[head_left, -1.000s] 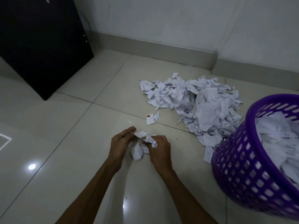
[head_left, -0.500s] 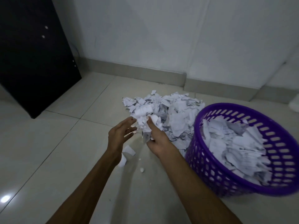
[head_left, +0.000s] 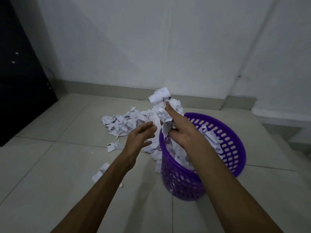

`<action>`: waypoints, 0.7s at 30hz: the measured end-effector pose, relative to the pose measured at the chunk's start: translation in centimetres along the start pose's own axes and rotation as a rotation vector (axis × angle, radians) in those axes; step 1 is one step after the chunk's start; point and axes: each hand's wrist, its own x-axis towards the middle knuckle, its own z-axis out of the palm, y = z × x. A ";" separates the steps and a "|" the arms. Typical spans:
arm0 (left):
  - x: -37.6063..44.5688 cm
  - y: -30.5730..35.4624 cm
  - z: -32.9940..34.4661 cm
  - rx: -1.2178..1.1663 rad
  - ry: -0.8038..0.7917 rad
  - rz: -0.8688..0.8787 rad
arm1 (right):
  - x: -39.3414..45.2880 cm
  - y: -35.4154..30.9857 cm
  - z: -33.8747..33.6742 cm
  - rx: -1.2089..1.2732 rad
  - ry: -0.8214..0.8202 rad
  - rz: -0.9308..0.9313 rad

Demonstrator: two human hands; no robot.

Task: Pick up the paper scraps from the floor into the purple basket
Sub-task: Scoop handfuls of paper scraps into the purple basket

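My right hand (head_left: 180, 128) grips a bunch of white paper scraps (head_left: 159, 96) and holds it above the near-left rim of the purple basket (head_left: 235, 145). The basket stands on the floor and holds many scraps inside. Just left of the basket rim, my left hand (head_left: 140, 137) is raised with its fingers spread and loosely bent, holding nothing. A pile of paper scraps (head_left: 124, 123) lies on the tiles behind my left hand. A few loose scraps (head_left: 100, 172) lie on the floor near my left forearm.
A dark cabinet (head_left: 21, 91) stands at the left. A white wall with a grey skirting (head_left: 109, 89) runs across the back. A low white ledge (head_left: 282, 113) sits at the right.
My right hand has lifted the bunch of scraps up and right, over the basket rim. My left hand let go and followed alongside. The view has turned toward the basket.
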 end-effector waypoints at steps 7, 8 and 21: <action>0.1 -1.7 3.7 -0.019 -0.009 0.013 | -1.1 -0.1 -7.3 -0.425 0.241 -0.126; 0.1 -1.7 3.7 -0.030 -0.013 0.011 | -1.8 -0.4 -7.5 -0.540 0.234 -0.179; 0.3 -2.3 3.4 -0.033 -0.035 -0.007 | -2.4 -0.5 -7.7 -1.249 0.250 -0.657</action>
